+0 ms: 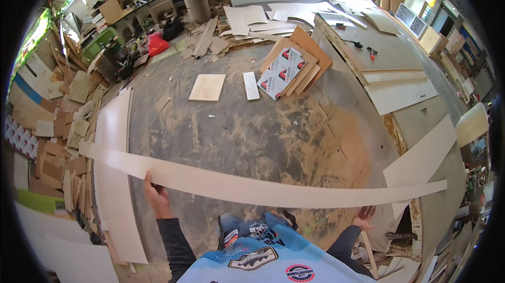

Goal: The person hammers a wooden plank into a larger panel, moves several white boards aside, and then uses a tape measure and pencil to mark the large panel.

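- Reaching forward with the left hand point(158, 199), grasping with bent fingers point(148, 178) the near edge of one long, thin, smooth white strip point(236, 183).
- Extending the right hand point(363, 220) palm-up beside that edge; cannot tell whether clasping.
- Strip held crosswise above the dusty floor point(242, 136), over the desk point(386, 47) at right.
- Beyond: one square wooden board point(207, 88), one narrow white rectangular piece point(251, 86).

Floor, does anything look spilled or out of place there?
Yes: tan powder lies streaked across the floor, mostly beyond the strip, thickest toward the right; it looks like unswept sawdust.
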A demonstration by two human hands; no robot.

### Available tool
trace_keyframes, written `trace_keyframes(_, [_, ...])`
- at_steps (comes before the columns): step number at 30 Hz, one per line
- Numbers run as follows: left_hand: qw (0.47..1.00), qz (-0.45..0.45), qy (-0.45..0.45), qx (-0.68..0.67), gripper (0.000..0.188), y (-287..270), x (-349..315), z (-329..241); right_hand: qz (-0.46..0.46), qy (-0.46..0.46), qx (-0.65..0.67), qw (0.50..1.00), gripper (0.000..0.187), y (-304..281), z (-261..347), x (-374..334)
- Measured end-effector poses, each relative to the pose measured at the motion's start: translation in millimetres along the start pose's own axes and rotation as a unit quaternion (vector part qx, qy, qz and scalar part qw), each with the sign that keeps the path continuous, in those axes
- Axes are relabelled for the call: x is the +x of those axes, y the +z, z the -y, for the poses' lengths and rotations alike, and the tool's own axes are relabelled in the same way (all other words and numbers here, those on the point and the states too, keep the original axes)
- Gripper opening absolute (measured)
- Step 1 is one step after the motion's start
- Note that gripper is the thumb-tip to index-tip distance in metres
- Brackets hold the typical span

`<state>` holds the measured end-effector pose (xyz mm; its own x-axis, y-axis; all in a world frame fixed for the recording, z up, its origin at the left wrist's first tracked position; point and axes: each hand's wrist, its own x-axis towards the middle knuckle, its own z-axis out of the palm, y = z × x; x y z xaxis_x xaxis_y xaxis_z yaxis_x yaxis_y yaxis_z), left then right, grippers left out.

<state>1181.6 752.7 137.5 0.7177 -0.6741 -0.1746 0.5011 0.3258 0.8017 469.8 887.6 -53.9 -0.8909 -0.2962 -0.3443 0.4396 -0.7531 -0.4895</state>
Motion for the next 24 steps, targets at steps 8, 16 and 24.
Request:
trace_keyframes(8, [0.993, 0.017, -0.085, -0.082, 0.026, 19.7, 204.6, 44.9, -0.184, -0.062, -0.391, 0.9, 0.068, 65.4, -44.2, -33.6])
trace_keyframes(16, [0.961, 0.162, -0.188, -0.122, 0.022, 140.8, 408.1, 15.8, -0.084, -0.015, -0.198, 0.976, 0.05, 79.1, -292.2, -94.7])
trace_keyframes(24, [0.974, 0.146, -0.143, -0.097, 0.021, 219.3, 616.1, 48.5, -0.18, -0.206, -0.328, 0.904, 0.046, 191.6, -391.2, -150.0])
